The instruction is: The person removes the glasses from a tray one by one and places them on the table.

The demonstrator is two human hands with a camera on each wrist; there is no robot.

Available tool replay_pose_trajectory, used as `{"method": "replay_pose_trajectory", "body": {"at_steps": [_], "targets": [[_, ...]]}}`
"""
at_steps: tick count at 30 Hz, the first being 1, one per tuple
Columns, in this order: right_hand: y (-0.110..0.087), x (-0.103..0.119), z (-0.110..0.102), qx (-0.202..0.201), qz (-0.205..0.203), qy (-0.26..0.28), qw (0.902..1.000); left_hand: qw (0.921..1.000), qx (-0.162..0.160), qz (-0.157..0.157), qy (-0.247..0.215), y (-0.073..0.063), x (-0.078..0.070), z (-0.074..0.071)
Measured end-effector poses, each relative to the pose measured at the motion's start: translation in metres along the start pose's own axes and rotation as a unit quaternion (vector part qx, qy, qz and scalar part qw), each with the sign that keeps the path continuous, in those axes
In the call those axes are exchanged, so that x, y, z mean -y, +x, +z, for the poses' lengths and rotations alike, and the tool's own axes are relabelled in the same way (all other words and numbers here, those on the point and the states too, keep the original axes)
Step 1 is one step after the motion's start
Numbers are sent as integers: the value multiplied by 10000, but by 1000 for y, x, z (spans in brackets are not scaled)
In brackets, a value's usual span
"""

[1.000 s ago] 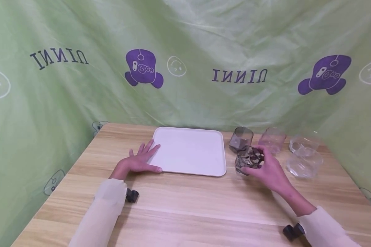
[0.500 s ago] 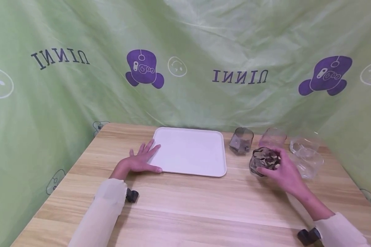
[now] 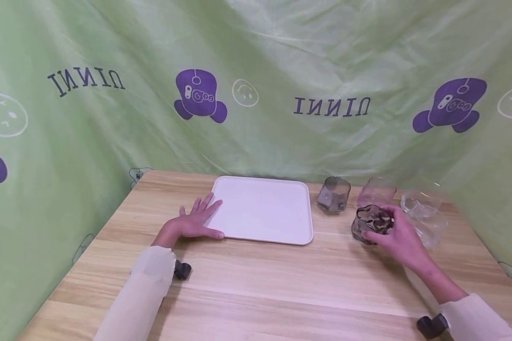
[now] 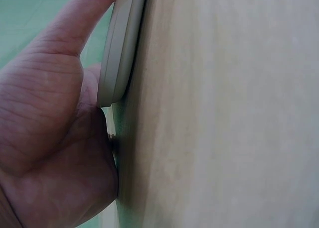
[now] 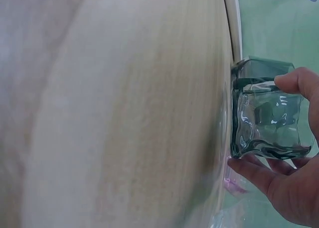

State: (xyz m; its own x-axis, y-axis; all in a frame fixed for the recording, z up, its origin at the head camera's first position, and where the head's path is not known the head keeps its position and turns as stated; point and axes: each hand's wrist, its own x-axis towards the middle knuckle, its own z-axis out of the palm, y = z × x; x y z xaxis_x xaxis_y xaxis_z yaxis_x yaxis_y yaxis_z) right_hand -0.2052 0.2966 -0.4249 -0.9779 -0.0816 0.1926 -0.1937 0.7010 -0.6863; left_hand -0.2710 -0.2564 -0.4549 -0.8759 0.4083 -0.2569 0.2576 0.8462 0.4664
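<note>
My right hand (image 3: 403, 239) holds a smoky grey drinking glass (image 3: 371, 225) with wavy sides, thumb on one side and fingers on the other. In the right wrist view this glass (image 5: 271, 116) is upright, its base at or just above the tabletop; whether they touch I cannot tell. My left hand (image 3: 192, 223) rests at the near left corner of a white rectangular tray (image 3: 260, 210), fingers spread and straight, thumb along the front edge. The left wrist view shows the palm beside the tray's rim (image 4: 119, 54). Nothing lies on the tray.
Another smoky glass (image 3: 333, 195) stands right of the tray, and a pink glass (image 3: 377, 189) is beside it. Two clear glasses (image 3: 428, 227) are farther right, partly behind my right hand. A green printed curtain (image 3: 264, 137) hangs against the wooden table's back edge.
My right hand has moved the smoky glass to the right, away from the tray and the other smoky glass, slowing lately. The left hand and tray stay put.
</note>
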Motion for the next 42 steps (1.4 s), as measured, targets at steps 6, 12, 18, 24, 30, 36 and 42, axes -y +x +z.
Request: {"method": "replay_pose_trajectory", "body": {"at_steps": [6, 12, 18, 24, 30, 36, 42], "targets": [[2, -2, 0, -17, 44, 98, 9999, 10000, 33, -30, 72, 1, 2, 0], [3, -3, 2, 4, 73, 150, 9999, 10000, 36, -17, 58, 2, 2, 1], [2, -4, 2, 18, 72, 157, 9998, 10000, 35, -9, 20, 0, -2, -1], [1, -4, 1, 81, 36, 136, 9999, 10000, 11, 46, -51, -3, -6, -3], [2, -3, 2, 217, -178, 184, 9994, 9999, -25, 118, -88, -8, -6, -5], [-1, -3, 2, 336, -345, 89, 9988, 9997, -72, 209, -140, -9, -8, -4], [-5, 1, -7, 363, -571, -279, 9973, 9995, -150, 244, -139, -9, -11, -4]]}}
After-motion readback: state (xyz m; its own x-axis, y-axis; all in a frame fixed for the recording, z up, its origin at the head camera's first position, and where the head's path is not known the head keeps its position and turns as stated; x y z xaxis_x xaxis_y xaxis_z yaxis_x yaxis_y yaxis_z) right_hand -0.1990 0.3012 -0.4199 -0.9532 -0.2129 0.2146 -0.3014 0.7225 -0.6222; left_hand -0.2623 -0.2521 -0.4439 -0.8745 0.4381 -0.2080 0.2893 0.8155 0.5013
